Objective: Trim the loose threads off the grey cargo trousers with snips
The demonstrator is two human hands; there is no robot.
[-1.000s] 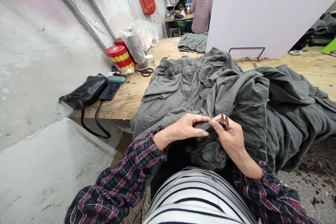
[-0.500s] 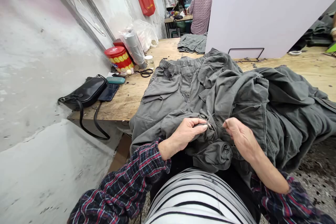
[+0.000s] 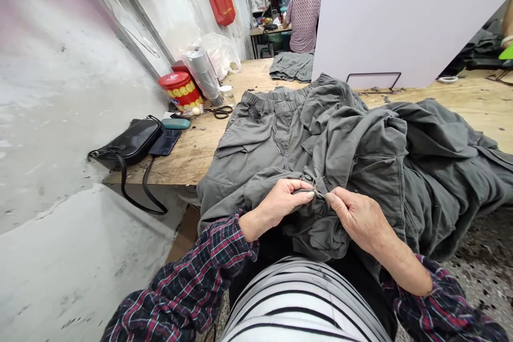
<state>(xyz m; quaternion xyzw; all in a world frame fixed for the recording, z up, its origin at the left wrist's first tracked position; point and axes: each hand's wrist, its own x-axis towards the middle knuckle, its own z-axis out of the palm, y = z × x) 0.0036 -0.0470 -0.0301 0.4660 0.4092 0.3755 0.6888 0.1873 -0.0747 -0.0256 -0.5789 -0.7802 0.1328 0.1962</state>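
Observation:
Grey trousers point(image 3: 260, 144) lie spread and bunched over the table, with the elastic waist at the far side. My left hand point(image 3: 276, 204) pinches a gathered bit of their cloth between thumb and fingers, close to the table's near edge. Thin loops of cord or thread point(image 3: 317, 175) stand up just beyond those fingertips. My right hand point(image 3: 358, 216) is closed in a pinch, its tips almost against the left ones. A thin, short dark piece shows between the two hands; what exactly the right fingers grip is too small to tell.
On the left of the wooden table point(image 3: 196, 152) are a black bag point(image 3: 134, 141), a dark phone point(image 3: 165, 142), scissors point(image 3: 222, 112), a red tin point(image 3: 182, 91) and a grey roll point(image 3: 205, 77). A white board point(image 3: 393, 21) stands behind the trousers. A person point(image 3: 303, 18) sits farther back.
My right hand has moved left, from apart over the trousers to a pinch beside my left fingertips. The left hand keeps its hold on the cloth.

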